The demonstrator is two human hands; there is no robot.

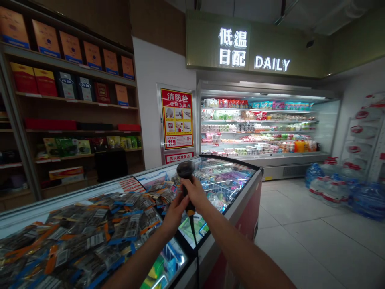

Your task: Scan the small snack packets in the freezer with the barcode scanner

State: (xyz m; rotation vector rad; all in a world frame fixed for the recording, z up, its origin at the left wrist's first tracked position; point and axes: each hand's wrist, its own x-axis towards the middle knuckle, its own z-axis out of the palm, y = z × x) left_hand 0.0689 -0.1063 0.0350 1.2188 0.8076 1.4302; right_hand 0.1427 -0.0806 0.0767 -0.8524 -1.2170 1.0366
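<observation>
A dark handheld barcode scanner (pixel 185 169) is held upright above the glass top of a chest freezer (pixel 240 208). My right hand (pixel 195 194) wraps round its handle, thumb near the head. From the other side, my left hand (pixel 177 208) is closed against the handle, its fingertips meeting my right hand; part of its grip is hidden. A black cable (pixel 193 228) hangs from the handle's orange-trimmed end. To the left of my hands, many small flat packets (pixel 120 216) with blue or orange edges and barcode labels lie heaped on the freezer top.
Shelves (pixel 81 104) of boxes and bags stand along the left wall. A lit refrigerated display (pixel 255 128) is at the back, beside a red and yellow poster (pixel 177 118). Water bottles (pixel 333 192) stand on the tiled floor (pixel 294 237) to the right.
</observation>
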